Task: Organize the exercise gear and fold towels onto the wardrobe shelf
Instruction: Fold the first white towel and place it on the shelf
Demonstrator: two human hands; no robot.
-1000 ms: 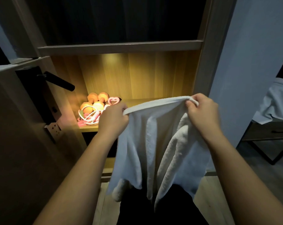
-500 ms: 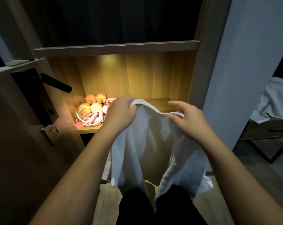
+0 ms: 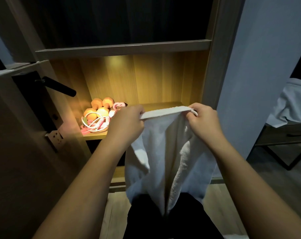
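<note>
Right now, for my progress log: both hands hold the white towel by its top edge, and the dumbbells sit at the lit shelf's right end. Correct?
No: the head view shows the dumbbells at the left end of the shelf. The left hand and right hand do hold the white towel by its top edge.

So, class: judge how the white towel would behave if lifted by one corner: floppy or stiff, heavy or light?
Probably floppy: below the taut edge between the left grip and right grip, the towel hangs in loose folds. Likely light for its size, since those two pinches alone carry it. Its nubby pile suggests it won't slip easily.
</note>
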